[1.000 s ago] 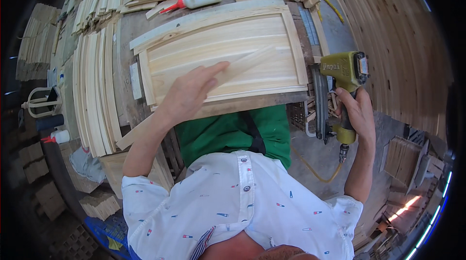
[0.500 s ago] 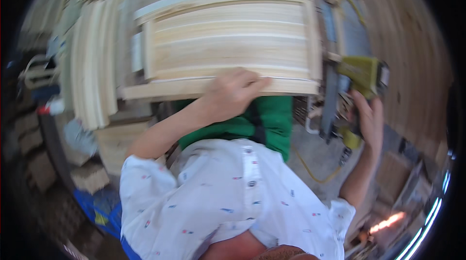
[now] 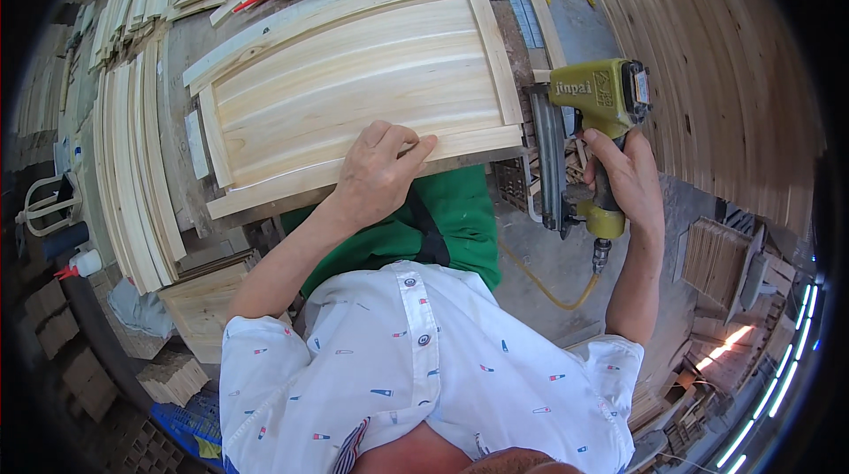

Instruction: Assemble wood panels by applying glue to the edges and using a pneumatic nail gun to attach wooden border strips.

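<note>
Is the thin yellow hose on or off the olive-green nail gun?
Attached: the thin yellow hose meets the metal fitting under the olive-green nail gun in the right hand.

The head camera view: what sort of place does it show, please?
Most likely a woodworking workshop: the right hand holds a green nail gun, the left hand touches the near edge of a framed wooden panel, and long wooden strips are stacked at the left.
</note>
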A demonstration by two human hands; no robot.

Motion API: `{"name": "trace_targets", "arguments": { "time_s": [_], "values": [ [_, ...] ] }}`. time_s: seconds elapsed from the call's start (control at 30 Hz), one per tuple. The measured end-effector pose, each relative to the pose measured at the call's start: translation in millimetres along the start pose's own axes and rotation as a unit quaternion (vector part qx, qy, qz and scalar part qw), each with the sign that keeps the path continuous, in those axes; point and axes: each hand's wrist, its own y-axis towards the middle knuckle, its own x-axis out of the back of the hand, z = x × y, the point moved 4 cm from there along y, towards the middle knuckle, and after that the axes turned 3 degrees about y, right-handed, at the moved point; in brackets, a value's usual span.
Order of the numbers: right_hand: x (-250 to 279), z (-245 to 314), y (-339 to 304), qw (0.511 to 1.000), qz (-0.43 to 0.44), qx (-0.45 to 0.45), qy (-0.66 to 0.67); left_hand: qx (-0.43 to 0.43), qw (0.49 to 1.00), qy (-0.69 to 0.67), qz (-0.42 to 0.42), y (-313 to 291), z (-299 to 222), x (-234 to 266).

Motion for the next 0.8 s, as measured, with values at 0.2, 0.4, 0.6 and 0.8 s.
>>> {"name": "trace_targets", "arguments": {
  "time_s": [0.2, 0.4, 0.6, 0.8],
  "values": [
    [0, 0, 0, 1.0, 0.002, -0.014, -0.007, 0.012, 1.0, -0.014, 0.007, 3, 3, -10],
    [-2, 3, -4, 1.0, 0.007, -0.017, -0.015, 0.044, 0.998, -0.044, -0.016, 6, -1, -15],
    [4, 6, -28, 0.999, 0.003, -0.03, -0.019, 0.066, 0.995, -0.058, -0.037, 4, 0, -16],
    [-6, 6, -43, 0.997, 0.039, -0.059, -0.033, 0.067, 0.996, -0.055, -0.025, 3, 1, -15]
  ]
}}
